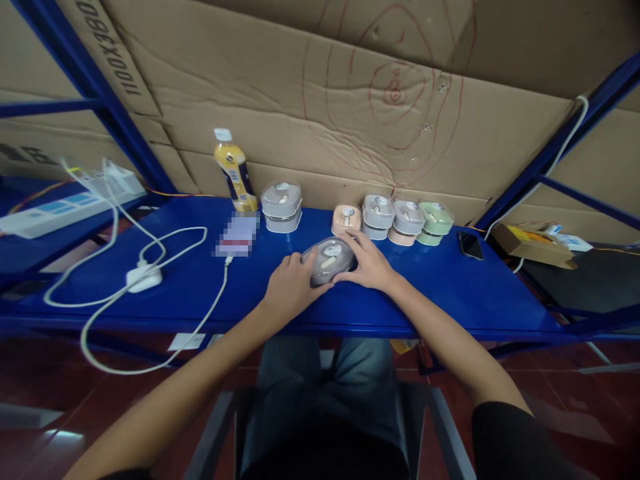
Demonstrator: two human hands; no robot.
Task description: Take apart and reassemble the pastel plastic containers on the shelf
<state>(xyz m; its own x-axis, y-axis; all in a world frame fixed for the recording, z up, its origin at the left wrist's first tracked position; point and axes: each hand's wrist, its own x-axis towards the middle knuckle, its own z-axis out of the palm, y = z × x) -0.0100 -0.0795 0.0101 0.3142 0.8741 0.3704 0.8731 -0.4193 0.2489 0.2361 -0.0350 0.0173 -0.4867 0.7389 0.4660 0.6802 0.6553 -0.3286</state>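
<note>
Grey lidded container (330, 262) sits between my two grips, slightly tilted, over the blue bench (480, 293); I cannot tell whether its base touches the surface. My left grip (294, 283) is wrapped round one side of it, and my right grip (373, 263) clasps the other, thumb and fingers spread along the edge. Just behind it stands a peach container (347, 219), first in a row ending with a green container (437, 218). A yellow bottle (233, 163) stands back on my left.

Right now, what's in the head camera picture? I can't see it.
The left hand and right hand hold a gray lidded container at a blue table; five more lidded containers and a yellow drink bottle stand behind.
</note>
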